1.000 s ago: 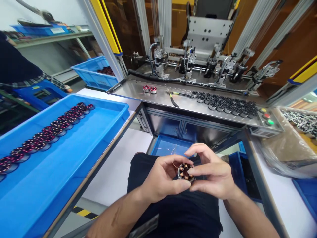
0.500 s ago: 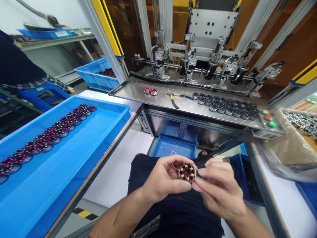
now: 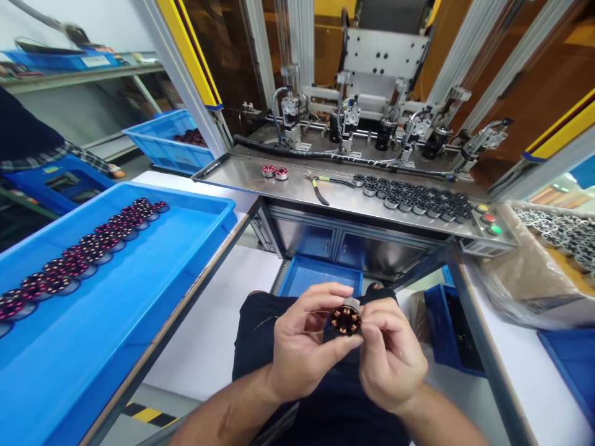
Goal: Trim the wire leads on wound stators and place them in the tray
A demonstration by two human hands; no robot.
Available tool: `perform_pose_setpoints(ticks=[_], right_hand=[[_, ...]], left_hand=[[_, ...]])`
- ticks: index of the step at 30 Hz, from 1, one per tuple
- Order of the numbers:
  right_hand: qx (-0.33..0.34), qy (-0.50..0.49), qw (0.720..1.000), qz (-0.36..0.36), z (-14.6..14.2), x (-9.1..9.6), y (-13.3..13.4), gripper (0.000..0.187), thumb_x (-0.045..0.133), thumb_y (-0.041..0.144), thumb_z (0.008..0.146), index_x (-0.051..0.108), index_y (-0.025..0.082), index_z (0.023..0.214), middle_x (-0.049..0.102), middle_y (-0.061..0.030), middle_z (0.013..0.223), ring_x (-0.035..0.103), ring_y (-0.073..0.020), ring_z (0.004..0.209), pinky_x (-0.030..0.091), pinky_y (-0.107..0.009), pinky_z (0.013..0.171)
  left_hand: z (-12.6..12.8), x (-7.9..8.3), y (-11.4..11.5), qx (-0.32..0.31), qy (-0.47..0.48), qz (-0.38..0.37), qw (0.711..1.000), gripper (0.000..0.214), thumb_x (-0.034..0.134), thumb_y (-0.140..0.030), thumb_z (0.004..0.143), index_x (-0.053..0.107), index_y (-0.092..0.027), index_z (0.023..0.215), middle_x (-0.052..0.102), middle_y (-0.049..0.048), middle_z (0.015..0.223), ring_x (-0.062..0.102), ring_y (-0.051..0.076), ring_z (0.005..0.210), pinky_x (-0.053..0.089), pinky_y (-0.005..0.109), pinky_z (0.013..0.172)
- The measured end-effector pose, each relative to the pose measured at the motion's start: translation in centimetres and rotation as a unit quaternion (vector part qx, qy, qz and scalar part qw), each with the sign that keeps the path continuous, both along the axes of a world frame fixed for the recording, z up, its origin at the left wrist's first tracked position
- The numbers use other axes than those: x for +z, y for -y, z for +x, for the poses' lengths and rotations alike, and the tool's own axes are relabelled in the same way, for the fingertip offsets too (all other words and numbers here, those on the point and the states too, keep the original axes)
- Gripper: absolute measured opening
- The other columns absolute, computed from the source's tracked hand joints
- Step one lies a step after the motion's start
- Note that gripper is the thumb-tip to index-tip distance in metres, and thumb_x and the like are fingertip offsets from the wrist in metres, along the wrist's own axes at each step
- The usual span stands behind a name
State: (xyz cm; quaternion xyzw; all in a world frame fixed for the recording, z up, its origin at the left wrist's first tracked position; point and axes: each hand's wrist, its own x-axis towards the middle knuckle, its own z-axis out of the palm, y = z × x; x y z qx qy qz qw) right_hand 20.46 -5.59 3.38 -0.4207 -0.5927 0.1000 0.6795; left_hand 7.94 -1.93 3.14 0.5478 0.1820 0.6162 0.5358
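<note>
My left hand [image 3: 300, 350] grips a copper-wound motor stator [image 3: 346, 318] between thumb and fingers, above my lap. The ring is tilted, so its copper coils face me and its grey metal side shows on top. Thin copper wire [image 3: 267, 323] trails from it to the left, past my left fingers. At the stator's right edge my right hand [image 3: 393, 362] is closed in a pinch; a short bit of fine wire shows by its curled fingers. The pinched fingertips hide part of what they hold.
A blue tray [image 3: 186, 248] on the left bears rows of wound stators. On the machine's steel ledge lie two red stators [image 3: 274, 172], cutting pliers [image 3: 320, 189] and many black stator cores [image 3: 413, 197]. Control buttons [image 3: 488, 218] and a bagged box [image 3: 534, 272] are right. A person sits far left.
The stator has tilted, so its metal side now shows on top. My right hand has curled from extended fingers into a tighter pinch at its edge. The view has shifted slightly.
</note>
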Motion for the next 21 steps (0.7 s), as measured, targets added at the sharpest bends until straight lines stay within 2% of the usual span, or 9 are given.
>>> perform_pose_setpoints(ticks=[2, 4, 7, 9, 13, 17, 21], right_hand=[[0.006, 0.025, 1.0, 0.014, 0.4, -0.2, -0.4, 0.013, 0.055, 0.017, 0.105, 0.062, 0.018, 0.093, 0.06, -0.0044, 0.077, 0.061, -0.0153, 0.07, 0.055, -0.028, 0.062], [0.008, 0.058, 0.998, 0.026, 1.0, -0.2, -0.7, 0.012, 0.055, 0.017, 0.105, 0.062, 0.018, 0.094, 0.061, -0.0044, 0.078, 0.062, -0.0155, 0.071, 0.055, -0.028, 0.062], [0.007, 0.093, 0.995, 0.031, 1.9, -0.1, -0.9, 0.011, 0.055, 0.012, 0.102, 0.061, 0.018, 0.096, 0.062, -0.0043, 0.08, 0.063, -0.0147, 0.073, 0.055, -0.026, 0.064], [0.01, 0.114, 0.993, 0.025, 2.2, 0.0, -1.0, 0.013, 0.056, 0.006, 0.098, 0.061, 0.018, 0.096, 0.063, -0.0036, 0.081, 0.064, -0.0136, 0.074, 0.055, -0.025, 0.066], [0.004, 0.143, 0.99, 0.012, 2.5, 0.5, -0.9, 0.018, 0.058, 0.0, 0.092, 0.062, 0.017, 0.094, 0.063, -0.0027, 0.079, 0.062, -0.0122, 0.071, 0.053, -0.023, 0.064], [-0.002, 0.144, 0.99, 0.0, 2.5, 1.2, -0.8, 0.017, 0.06, 0.0, 0.093, 0.063, 0.017, 0.091, 0.063, -0.0028, 0.077, 0.061, -0.0122, 0.069, 0.052, -0.022, 0.063], [0.011, 0.115, 0.993, -0.026, 2.4, 1.6, -0.8, 0.017, 0.06, 0.001, 0.095, 0.063, 0.016, 0.087, 0.062, -0.0016, 0.076, 0.059, -0.0106, 0.068, 0.051, -0.021, 0.065]], left_hand=[[-0.4, -0.2, -0.2, -0.039, -0.012, -0.038, 0.998, 0.059, 0.093, -0.019, 0.072, 0.069, -0.028, 0.125, 0.071, 0.0094, 0.128, 0.074, 0.02, 0.11, 0.063, 0.024, 0.09], [-1.0, -0.4, -0.7, -0.101, -0.048, -0.08, 0.991, 0.065, 0.093, -0.034, 0.074, 0.065, -0.026, 0.132, 0.073, 0.0096, 0.121, 0.074, 0.018, 0.105, 0.061, 0.022, 0.088], [-1.7, -0.5, -1.5, -0.211, -0.073, -0.114, 0.968, 0.047, 0.079, -0.047, 0.089, 0.066, -0.021, 0.125, 0.072, 0.0073, 0.1, 0.068, 0.011, 0.079, 0.057, 0.018, 0.073], [-1.8, -0.6, -1.8, -0.251, -0.053, -0.133, 0.957, 0.039, 0.071, -0.05, 0.095, 0.067, -0.019, 0.118, 0.07, 0.0061, 0.091, 0.065, 0.01, 0.07, 0.055, 0.019, 0.066], [-1.6, -1.0, -2.0, -0.262, -0.013, -0.165, 0.951, 0.038, 0.068, -0.048, 0.097, 0.067, -0.019, 0.121, 0.069, 0.007, 0.087, 0.069, 0.014, 0.073, 0.056, 0.022, 0.065], [-1.6, -1.5, -2.1, -0.3, 0.038, -0.149, 0.941, 0.035, 0.068, -0.042, 0.098, 0.069, -0.027, 0.13, 0.071, 0.0057, 0.096, 0.073, 0.012, 0.079, 0.058, 0.019, 0.07], [-2.0, -1.5, -2.2, -0.296, 0.071, -0.114, 0.946, 0.028, 0.069, -0.034, 0.098, 0.074, -0.029, 0.125, 0.066, 0.0079, 0.12, 0.074, 0.014, 0.095, 0.062, 0.022, 0.079]])
